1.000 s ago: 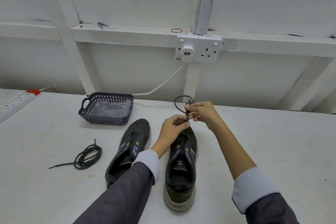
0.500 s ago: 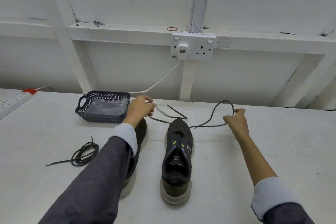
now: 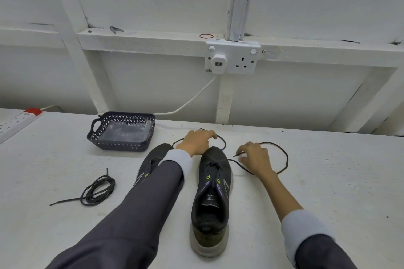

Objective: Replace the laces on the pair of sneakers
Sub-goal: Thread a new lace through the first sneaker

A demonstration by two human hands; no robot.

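Note:
Two dark sneakers stand toe-away on the white table. The right sneaker (image 3: pixel 212 192) has a black lace (image 3: pixel 283 157) threaded through its front eyelets, its two ends lying in slack loops past the toe. My left hand (image 3: pixel 197 141) sits at the toe with its fingers curled over the lace's left end. To the right of the toe, my right hand (image 3: pixel 253 156) pinches the other end near its tip. The left sneaker (image 3: pixel 150 162) has no lace and is partly hidden under my left sleeve.
A second black lace (image 3: pixel 98 190) lies coiled on the table at the left. A dark perforated basket (image 3: pixel 122 145) stands behind the left sneaker. A power strip (image 3: pixel 15 120) lies at the far left edge. On the wall behind are a socket (image 3: pixel 232 59) and a white cable (image 3: pixel 192 99).
Both hands first worked together at the toe of the right sneaker, then pulled the lace ends wide apart. Now they have come back in close to the toe and the lace hangs slack in loops.

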